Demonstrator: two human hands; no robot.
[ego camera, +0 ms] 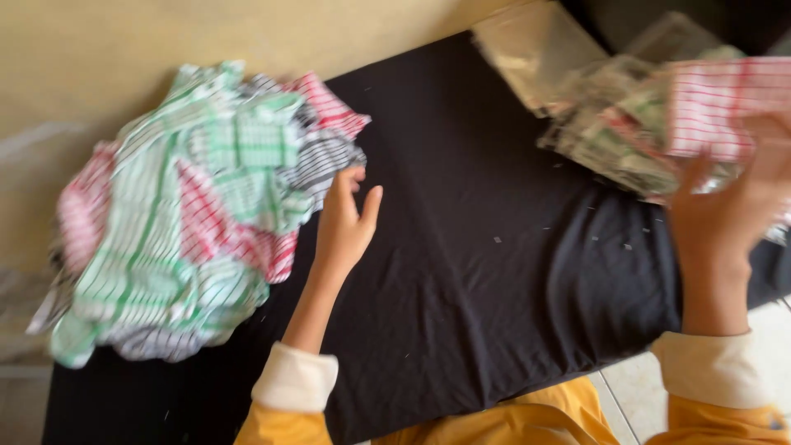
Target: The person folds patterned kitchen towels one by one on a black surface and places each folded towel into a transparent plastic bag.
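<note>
Head view, left hand (344, 221) spread beside striped cloth pile (194, 214), right hand (729, 210) gripping red-checked cloth (717, 103) (blurred)

We see soft, even daylight with no hard shadows or glare. The black cloth (494, 247) soaks up light and shows little detail beyond pale specks. Motion blur smears the whole frame: the right hand (729, 206) and the packets (626, 124) near it are most blurred, the left hand (342, 222) and the pile of checked cloths (189, 214) somewhat sharper.
</note>
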